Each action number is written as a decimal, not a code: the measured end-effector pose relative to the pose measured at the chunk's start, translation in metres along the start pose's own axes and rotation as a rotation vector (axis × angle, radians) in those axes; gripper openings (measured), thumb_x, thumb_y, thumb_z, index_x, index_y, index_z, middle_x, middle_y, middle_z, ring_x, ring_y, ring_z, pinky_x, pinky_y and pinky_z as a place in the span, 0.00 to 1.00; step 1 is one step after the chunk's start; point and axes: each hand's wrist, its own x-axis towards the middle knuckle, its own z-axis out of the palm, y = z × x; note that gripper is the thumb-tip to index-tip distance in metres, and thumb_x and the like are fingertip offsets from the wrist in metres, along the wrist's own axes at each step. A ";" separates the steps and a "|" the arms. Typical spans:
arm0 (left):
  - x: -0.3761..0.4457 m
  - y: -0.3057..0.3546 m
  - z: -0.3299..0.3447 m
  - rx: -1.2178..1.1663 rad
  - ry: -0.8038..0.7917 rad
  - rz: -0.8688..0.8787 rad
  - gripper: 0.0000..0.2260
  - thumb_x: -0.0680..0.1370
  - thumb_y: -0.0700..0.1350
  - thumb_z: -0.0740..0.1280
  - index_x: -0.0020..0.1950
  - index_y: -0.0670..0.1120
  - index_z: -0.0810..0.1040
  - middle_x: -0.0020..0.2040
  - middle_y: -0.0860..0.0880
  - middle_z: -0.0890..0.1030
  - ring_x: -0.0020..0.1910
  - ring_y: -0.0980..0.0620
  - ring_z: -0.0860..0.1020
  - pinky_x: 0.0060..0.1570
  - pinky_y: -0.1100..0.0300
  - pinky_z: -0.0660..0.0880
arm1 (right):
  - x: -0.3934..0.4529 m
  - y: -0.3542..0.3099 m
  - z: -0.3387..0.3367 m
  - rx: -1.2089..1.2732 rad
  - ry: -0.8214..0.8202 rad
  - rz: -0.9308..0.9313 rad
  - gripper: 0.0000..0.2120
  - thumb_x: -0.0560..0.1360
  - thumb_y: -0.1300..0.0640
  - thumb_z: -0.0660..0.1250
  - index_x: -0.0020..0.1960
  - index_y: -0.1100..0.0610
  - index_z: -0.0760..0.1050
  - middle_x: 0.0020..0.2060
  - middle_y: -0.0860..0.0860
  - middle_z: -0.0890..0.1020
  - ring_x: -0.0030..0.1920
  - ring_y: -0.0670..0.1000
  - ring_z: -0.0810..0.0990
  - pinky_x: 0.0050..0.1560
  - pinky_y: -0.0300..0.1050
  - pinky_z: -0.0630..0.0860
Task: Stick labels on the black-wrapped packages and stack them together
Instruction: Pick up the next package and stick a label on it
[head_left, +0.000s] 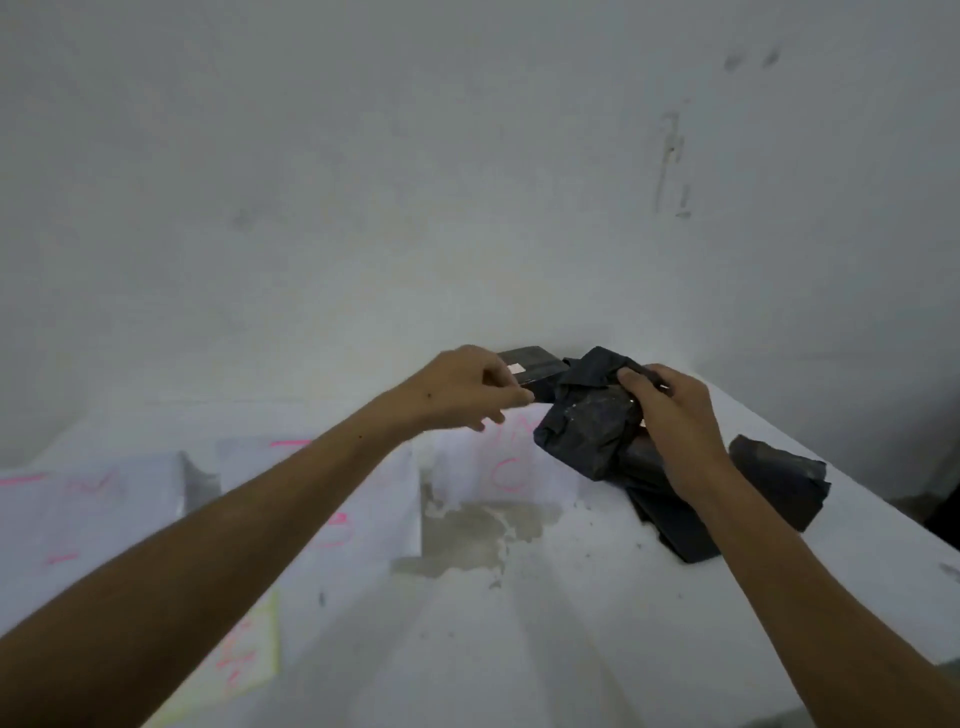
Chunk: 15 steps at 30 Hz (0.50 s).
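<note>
My right hand (670, 421) grips a crumpled black-wrapped package (587, 421) held a little above the white table (519, 623). Behind it, against the wall, lies a flat black package (535, 364) with a small pale label on its top. My left hand (462, 389) reaches to that package's near edge, fingers curled; whether it pinches anything is unclear. Another black package (779, 478) lies to the right of my right wrist, and more black wrap (675, 525) lies under my right forearm.
White paper sheets with pink marker writing (504, 467) lie across the table's left and middle. A yellow-edged note (239, 660) sits near the front left. A worn grey patch (467, 535) marks the tabletop. The table's right edge (883, 519) runs diagonally; a bare wall stands behind.
</note>
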 end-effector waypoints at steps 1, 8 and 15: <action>-0.016 -0.004 0.006 -0.062 -0.034 -0.056 0.14 0.78 0.54 0.71 0.53 0.44 0.81 0.49 0.48 0.85 0.45 0.53 0.86 0.47 0.52 0.84 | -0.012 -0.002 0.010 0.103 -0.053 0.062 0.08 0.80 0.55 0.69 0.51 0.60 0.83 0.46 0.58 0.86 0.49 0.59 0.86 0.47 0.55 0.84; -0.111 -0.073 0.028 -0.464 0.040 -0.428 0.15 0.78 0.49 0.73 0.58 0.40 0.79 0.54 0.39 0.83 0.47 0.43 0.86 0.49 0.47 0.84 | -0.092 0.016 0.072 0.308 -0.343 0.371 0.07 0.80 0.60 0.69 0.54 0.64 0.78 0.48 0.60 0.84 0.47 0.56 0.85 0.41 0.51 0.83; -0.177 -0.126 0.026 -0.780 0.171 -0.644 0.29 0.82 0.62 0.59 0.57 0.36 0.82 0.55 0.33 0.82 0.50 0.36 0.85 0.53 0.46 0.83 | -0.165 0.020 0.125 -0.322 -0.455 -0.402 0.04 0.78 0.56 0.69 0.50 0.50 0.75 0.41 0.45 0.82 0.41 0.45 0.81 0.42 0.44 0.79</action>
